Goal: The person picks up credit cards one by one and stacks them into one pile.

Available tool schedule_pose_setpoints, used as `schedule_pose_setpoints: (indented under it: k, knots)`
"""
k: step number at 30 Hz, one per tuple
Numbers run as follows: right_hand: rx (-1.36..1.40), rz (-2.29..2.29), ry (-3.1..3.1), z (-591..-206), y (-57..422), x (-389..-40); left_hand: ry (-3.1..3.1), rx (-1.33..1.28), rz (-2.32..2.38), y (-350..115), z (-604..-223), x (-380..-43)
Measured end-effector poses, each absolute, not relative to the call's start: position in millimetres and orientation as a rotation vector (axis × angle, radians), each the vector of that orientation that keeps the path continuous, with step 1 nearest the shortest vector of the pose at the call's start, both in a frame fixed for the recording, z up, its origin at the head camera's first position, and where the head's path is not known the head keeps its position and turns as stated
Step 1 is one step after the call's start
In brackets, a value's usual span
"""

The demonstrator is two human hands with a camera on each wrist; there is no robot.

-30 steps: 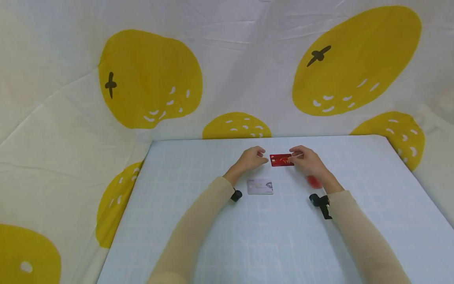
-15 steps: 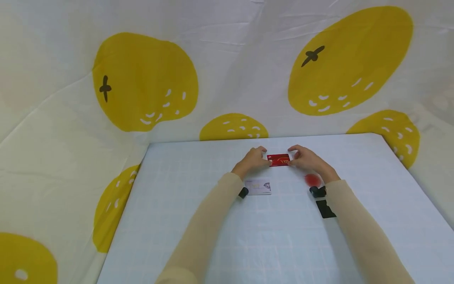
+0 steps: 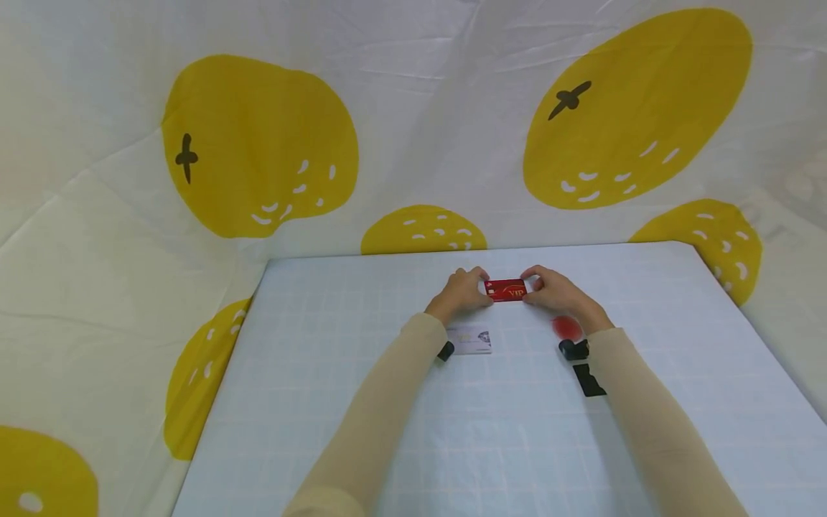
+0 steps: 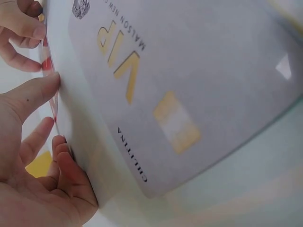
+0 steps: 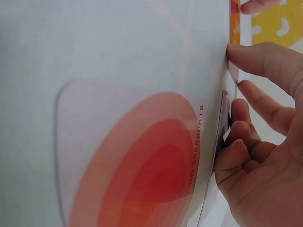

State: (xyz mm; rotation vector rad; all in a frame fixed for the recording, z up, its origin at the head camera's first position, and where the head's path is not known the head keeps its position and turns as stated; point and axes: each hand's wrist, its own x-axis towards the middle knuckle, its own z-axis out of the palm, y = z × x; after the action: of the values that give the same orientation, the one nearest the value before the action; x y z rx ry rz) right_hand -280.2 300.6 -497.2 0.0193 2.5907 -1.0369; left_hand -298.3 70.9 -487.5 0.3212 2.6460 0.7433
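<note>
A red VIP card (image 3: 506, 290) lies flat near the far side of the table, between my two hands. My left hand (image 3: 457, 294) pinches its left end, thumb at the near corner and index finger at the far one. At the right end, my right hand (image 3: 561, 294) does the same with thumb and index finger. The left wrist view shows the card's thin edge (image 4: 48, 66) beside the left thumb. Nearer me rests a silver-grey VIP card (image 3: 473, 340), large in the left wrist view and partly behind the left wrist in the head view.
By the right wrist lies a pale card with red circles (image 5: 161, 165). A black card (image 3: 588, 380) sits nearer me, partly under the right sleeve. Black wrist cameras (image 3: 573, 350) hang below the wrists. Behind the white table (image 3: 478, 445) rises a fruit-patterned cloth (image 3: 426, 129).
The left hand has moved right to the red card's left end, and its finger and thumb have closed there. The right hand has shifted from over the card to its right end.
</note>
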Motion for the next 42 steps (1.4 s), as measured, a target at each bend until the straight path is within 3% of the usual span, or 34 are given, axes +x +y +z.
schedule_pose_setpoints:
  k: [23, 42]
  knots:
    - [-0.016, -1.068, 2.637, -487.9, 294.0, -275.0, 2.65, 0.438, 0.86, 71.0, -488.4, -298.8]
    - [-0.033, -1.093, 2.708, -492.3, 290.9, -270.6, 2.607, 0.374, 0.989, 71.2, -493.6, -295.1]
